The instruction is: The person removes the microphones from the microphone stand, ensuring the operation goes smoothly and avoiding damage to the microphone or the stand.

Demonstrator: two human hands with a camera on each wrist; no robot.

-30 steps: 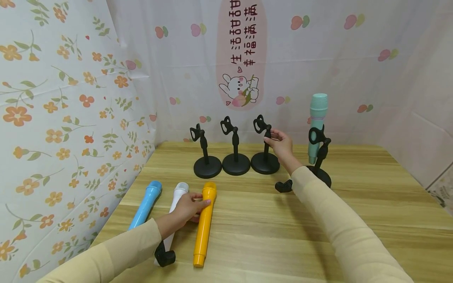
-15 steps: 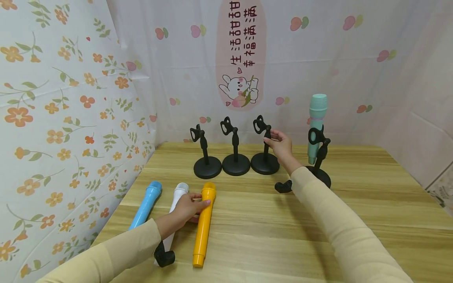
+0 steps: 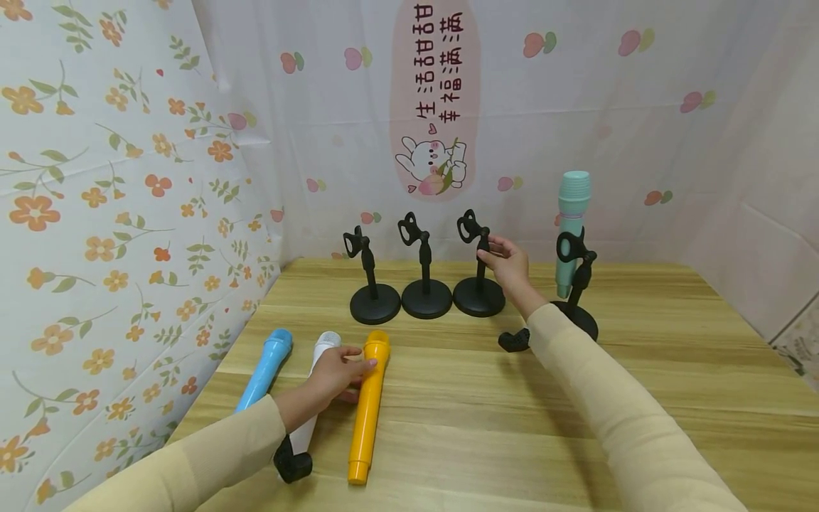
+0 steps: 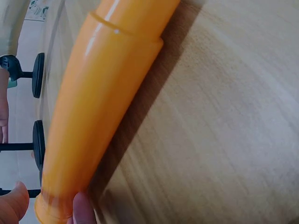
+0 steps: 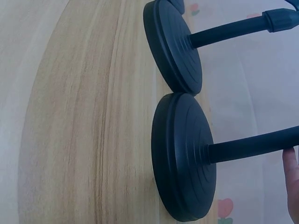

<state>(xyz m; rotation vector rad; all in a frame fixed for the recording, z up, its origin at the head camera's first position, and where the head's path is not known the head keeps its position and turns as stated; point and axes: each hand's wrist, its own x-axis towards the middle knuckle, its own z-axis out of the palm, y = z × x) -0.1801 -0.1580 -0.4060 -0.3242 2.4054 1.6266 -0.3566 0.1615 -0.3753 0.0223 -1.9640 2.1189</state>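
Three toy microphones lie side by side at the table's front left: blue, white and yellow. My left hand reaches across the white one and grips the yellow microphone near its head, thumb on top. At the back stand three bare black stands. My right hand pinches the upright stem of the rightmost of these. In the right wrist view one fingertip touches that stem above its round base.
A fourth black stand to the right of my right arm holds a teal microphone upright. Patterned cloth walls close off the left and back. The wooden table has bare board at the front right.
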